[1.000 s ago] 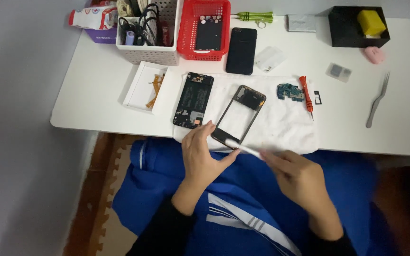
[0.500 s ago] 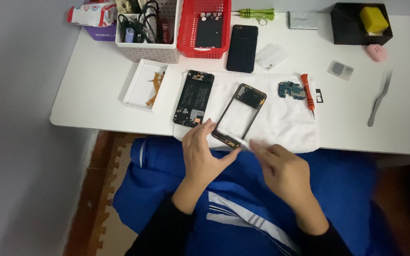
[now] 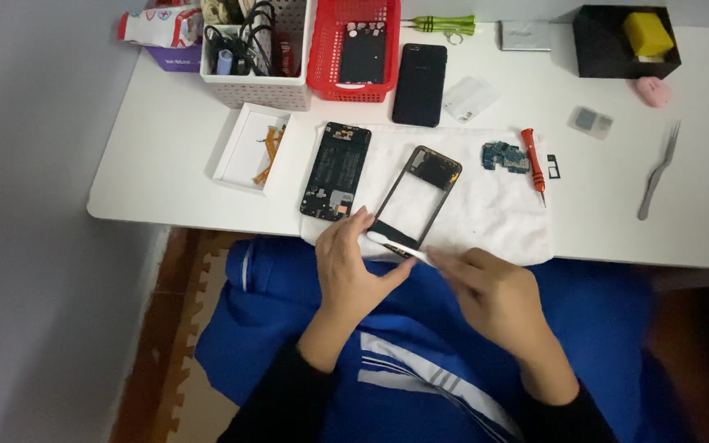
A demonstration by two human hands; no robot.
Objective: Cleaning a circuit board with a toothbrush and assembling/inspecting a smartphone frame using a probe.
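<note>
My left hand (image 3: 353, 268) pinches the near end of a hollow black phone frame (image 3: 417, 197) that lies slanted on a white cloth (image 3: 486, 205) at the table's front edge. My right hand (image 3: 494, 297) holds a thin white strip-like tool (image 3: 400, 246) whose tip rests on the frame's near end, between both hands. An opened black phone body (image 3: 336, 171) showing its insides lies just left of the frame. A small blue-green circuit board (image 3: 505, 156) and a red screwdriver (image 3: 533, 166) lie on the cloth to the right.
A white tray (image 3: 244, 148) with orange flex cables sits left. At the back stand a white basket (image 3: 256, 49) of cables, a red basket (image 3: 354, 49), a black phone (image 3: 419, 72), a green screwdriver (image 3: 441, 25) and a black box (image 3: 617, 45). Metal tweezers (image 3: 658, 171) lie right.
My right hand has kept working the white tool at the frame's near end, drawing back slightly then returning. The left hand stays on the frame.
</note>
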